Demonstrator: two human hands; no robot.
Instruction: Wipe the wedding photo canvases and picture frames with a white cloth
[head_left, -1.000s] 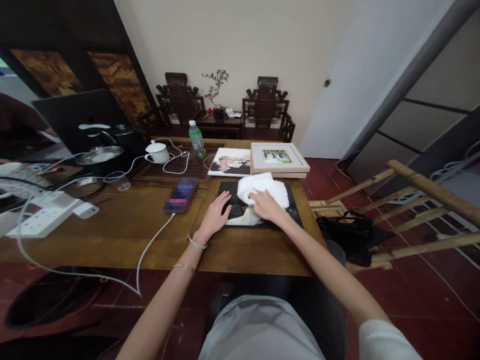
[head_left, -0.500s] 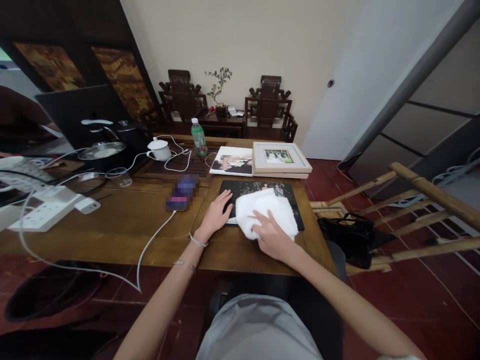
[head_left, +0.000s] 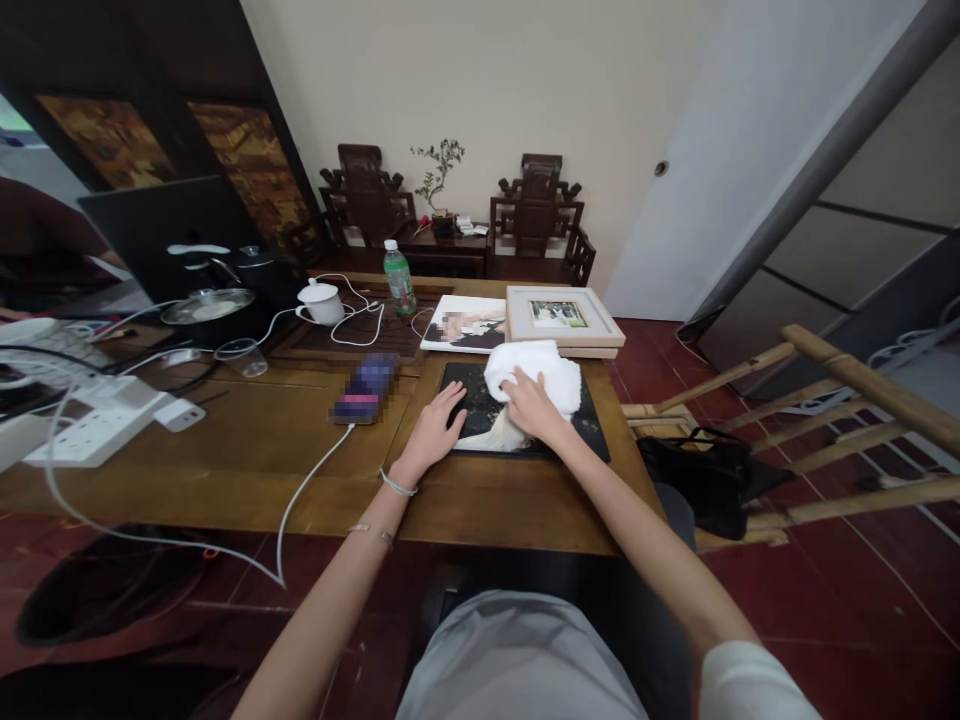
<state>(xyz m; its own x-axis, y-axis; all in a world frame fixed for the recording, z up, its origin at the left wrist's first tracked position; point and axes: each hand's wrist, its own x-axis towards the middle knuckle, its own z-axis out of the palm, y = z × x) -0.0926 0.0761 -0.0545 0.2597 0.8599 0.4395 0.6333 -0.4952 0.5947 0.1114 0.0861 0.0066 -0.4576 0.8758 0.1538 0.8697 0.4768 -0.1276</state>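
A dark photo panel lies flat on the wooden table in front of me, with a pale, dress-like shape showing near its lower edge. My left hand rests on the panel's left edge, fingers stretched out and holding nothing. Over the upper part of the panel, my right hand grips a folded white towel and presses it against the surface. The towel covers much of the panel's upper middle.
Behind the panel lie a white-edged photo print and stacked light wooden frames. Leftward are a phone on a cable, a green bottle, a lidded white cup, a plastic cup and a power strip.
My right hand has slid the towel away from me, up the panel, uncovering the lower part of the picture. My left hand stays in place.
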